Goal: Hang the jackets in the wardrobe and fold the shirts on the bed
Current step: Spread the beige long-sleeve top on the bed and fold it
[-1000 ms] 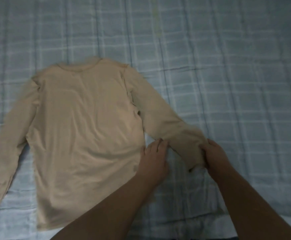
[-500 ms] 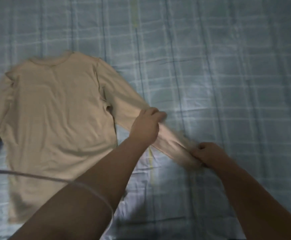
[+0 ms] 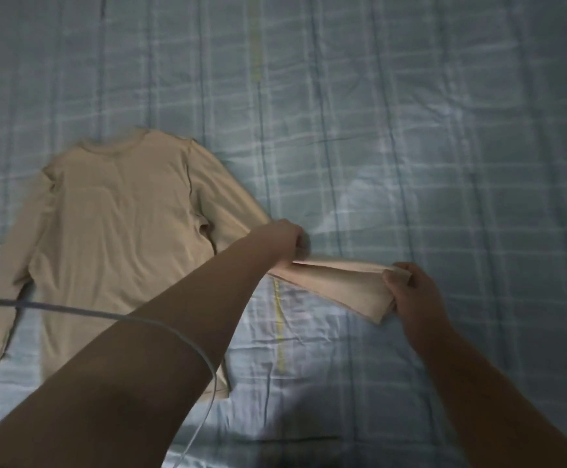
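Observation:
A beige long-sleeved shirt lies flat on the bed, collar toward the far side, its body at the left. Its right sleeve stretches out to the right and is lifted off the sheet. My left hand grips that sleeve near its middle, fingers curled round the fabric. My right hand pinches the cuff end, thumb on top. The other sleeve lies along the left edge of the view.
The bed is covered by a light blue checked sheet, with bare sheet to the right and far side. A thin white cable loops over my left forearm and hangs down near the bed's front edge.
My left hand moved up the sleeve and took hold of it. Both hands have lifted and pulled the sleeve out to the right. The view shifted, so the shirt sits further left.

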The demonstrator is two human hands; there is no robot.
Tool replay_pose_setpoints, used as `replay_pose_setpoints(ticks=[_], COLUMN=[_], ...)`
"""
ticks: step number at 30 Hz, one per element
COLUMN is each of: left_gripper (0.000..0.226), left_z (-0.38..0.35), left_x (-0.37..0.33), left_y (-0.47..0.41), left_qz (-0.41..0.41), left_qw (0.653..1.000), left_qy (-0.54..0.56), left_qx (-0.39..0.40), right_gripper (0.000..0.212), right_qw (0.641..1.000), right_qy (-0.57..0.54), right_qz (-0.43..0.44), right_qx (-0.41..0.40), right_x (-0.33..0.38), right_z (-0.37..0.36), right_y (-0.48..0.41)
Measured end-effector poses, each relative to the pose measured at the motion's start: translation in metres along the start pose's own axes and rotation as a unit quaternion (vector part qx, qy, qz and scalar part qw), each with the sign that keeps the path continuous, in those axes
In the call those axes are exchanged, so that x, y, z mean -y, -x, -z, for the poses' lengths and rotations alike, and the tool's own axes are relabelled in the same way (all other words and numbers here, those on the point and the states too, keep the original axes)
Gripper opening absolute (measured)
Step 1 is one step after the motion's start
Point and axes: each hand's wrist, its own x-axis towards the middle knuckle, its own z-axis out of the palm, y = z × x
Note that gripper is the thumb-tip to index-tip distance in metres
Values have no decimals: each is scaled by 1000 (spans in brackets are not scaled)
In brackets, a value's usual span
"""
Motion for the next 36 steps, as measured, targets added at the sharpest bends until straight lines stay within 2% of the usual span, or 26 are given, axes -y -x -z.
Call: replay_pose_setpoints(ticks=[1,3,5,7,11,15,19,21,23,25,27,30,34,36], left_gripper=[9,15,12,11,10,14,16,16,15,15,18,23,33,38], left_z=[-1,-2,-2,0,19,45,63,64,57,44,33,27,21,16], left_x=[0,-1,-2,-6,-20,-32,-42,-46,-49,-47,-39,-24,-21,-30], left_y=[-1,-1,1,1,-8,-31,-56,-66,-74,-79,-78,-78,-71,-63], left_qz=[5,13,10,-8,-44,-34,-30,-27,-18,1,18,32,74,43], left_qw=[1000,994,974,948,923,914,909,911,931,958,971,972,969,964], left_qy=[6,44,86,122,158,129,107,109,100,84,88,53,3,13], left_qx=[-16,-96,-211,-293,-347,-382,-402,-397,-349,-273,-222,-228,-235,-262], right_gripper=[21,31,27,25,32,19,33,30,22,20,19,13,16,16], right_qw=[1000,997,993,985,967,963,955,951,954,958,958,952,947,954], right_qy=[-5,-26,-30,-45,7,18,59,120,179,218,241,263,276,245], right_qz=[-8,-42,-64,-54,1,51,113,113,92,55,18,16,26,9], right_qx=[-18,-56,-98,-156,-256,-264,-269,-261,-223,-179,-154,-154,-165,-171], right_x=[0,0,1,6,21,45,72,77,70,54,34,9,-2,3], right_z=[-2,-7,-11,-13,-1,14,35,50,61,65,64,61,56,55], right_y=[-3,-10,-16,-21,-40,-66,-93,-109,-119,-124,-122,-118,-113,-113])
